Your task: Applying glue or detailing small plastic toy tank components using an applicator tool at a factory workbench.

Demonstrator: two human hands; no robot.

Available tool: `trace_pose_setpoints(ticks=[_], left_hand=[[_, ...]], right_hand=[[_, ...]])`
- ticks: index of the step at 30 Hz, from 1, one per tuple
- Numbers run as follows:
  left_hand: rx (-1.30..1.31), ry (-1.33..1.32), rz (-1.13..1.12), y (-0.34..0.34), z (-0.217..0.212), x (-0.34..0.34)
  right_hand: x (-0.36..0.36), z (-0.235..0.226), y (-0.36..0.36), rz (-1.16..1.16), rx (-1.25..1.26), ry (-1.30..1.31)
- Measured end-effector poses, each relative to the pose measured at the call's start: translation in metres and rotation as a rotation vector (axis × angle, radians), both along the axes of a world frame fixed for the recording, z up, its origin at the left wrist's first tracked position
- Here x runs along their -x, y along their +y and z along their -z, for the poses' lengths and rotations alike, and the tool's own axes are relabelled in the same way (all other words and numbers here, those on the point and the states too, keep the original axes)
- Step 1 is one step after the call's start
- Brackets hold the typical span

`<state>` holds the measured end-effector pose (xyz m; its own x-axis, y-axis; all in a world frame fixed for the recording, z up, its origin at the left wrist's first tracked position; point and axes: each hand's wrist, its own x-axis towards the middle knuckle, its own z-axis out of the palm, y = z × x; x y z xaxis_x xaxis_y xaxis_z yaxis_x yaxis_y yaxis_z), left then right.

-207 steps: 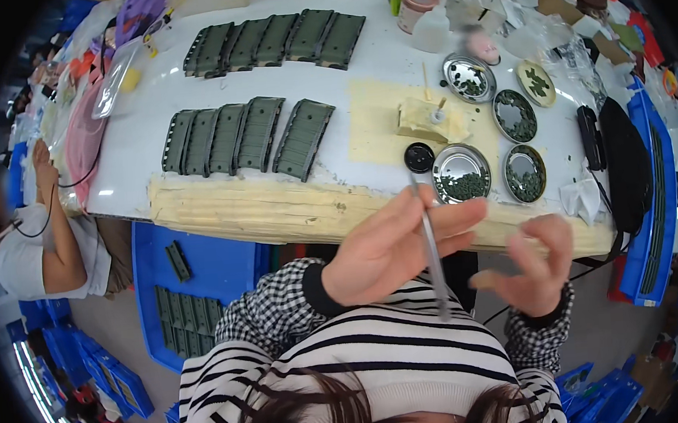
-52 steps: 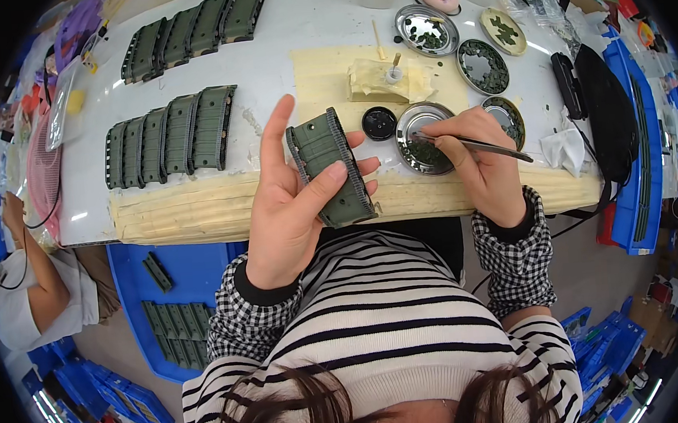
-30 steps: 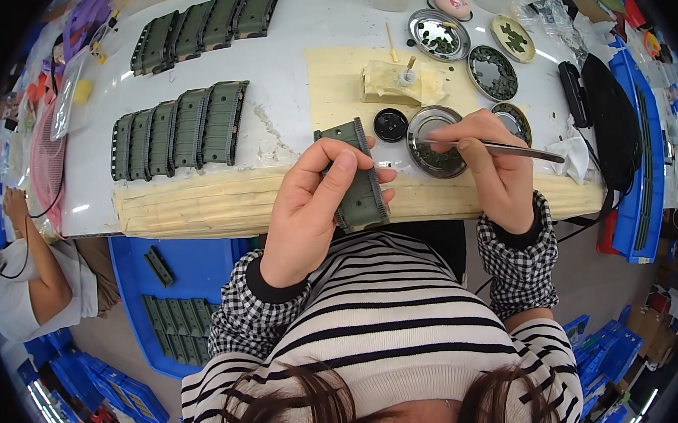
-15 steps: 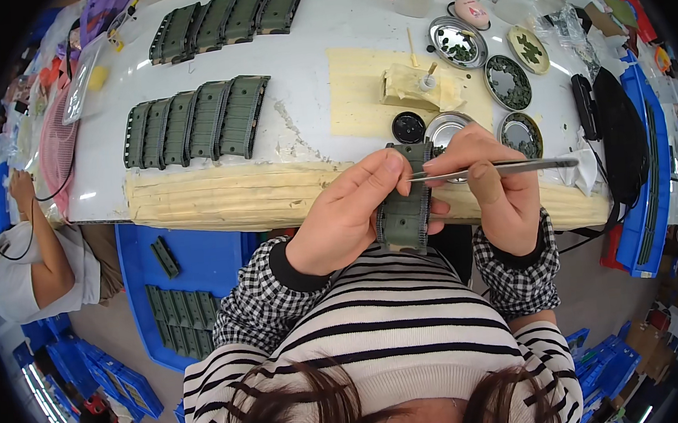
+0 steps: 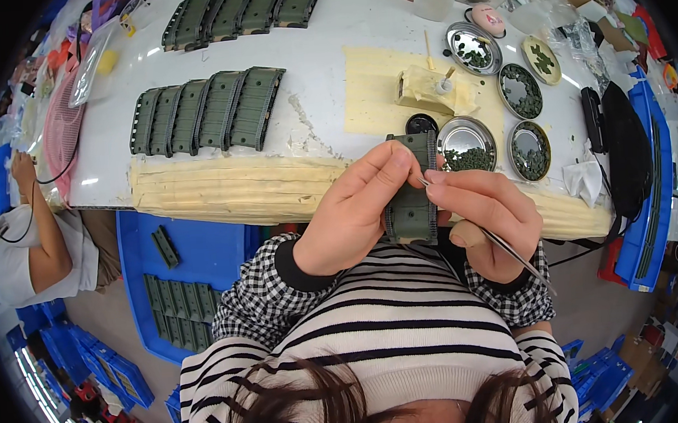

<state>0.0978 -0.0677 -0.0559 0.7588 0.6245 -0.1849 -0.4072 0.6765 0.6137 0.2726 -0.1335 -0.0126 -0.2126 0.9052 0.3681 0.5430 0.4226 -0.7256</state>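
In front of my chest, my left hand (image 5: 351,211) grips a dark green ribbed plastic panel (image 5: 415,220) with toothed long edges, held lengthwise away from me. Its thumb and forefinger meet over the panel's upper part. A pair of metal tweezers (image 5: 517,257) is in my right hand (image 5: 500,212), the back end slanting down to the right past my palm. Their tip and my right fingertips are at the panel's right edge, close to my left fingertips. Whether the tips hold a small piece is hidden. A covered fingertip shows on my right hand.
Metal dishes (image 5: 493,139) of small green pieces stand beyond my right hand, near a black round lid (image 5: 421,124) and a taped block (image 5: 425,91). Rows of green panels (image 5: 206,115) lie left. A padded edge (image 5: 235,189) fronts the table; a blue bin (image 5: 136,292) sits below.
The tweezers have swung from nearly level to slanting down to the right. My right hand has turned and lowered slightly. The whole view has shifted a little.
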Motion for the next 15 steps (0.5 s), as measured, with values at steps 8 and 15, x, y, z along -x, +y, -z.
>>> trace_pose_setpoints(ticks=[8,15], left_hand=[[-0.049,0.021,-0.018,-0.0008,0.0021,0.0003],[-0.059,0.029,-0.022,-0.0015,0.0048,0.0002]], right_hand=[[0.0017,-0.0011,0.0014,-0.007,-0.028,-0.031],[0.0018,0.0026,0.0005,-0.011,-0.063,-0.056]])
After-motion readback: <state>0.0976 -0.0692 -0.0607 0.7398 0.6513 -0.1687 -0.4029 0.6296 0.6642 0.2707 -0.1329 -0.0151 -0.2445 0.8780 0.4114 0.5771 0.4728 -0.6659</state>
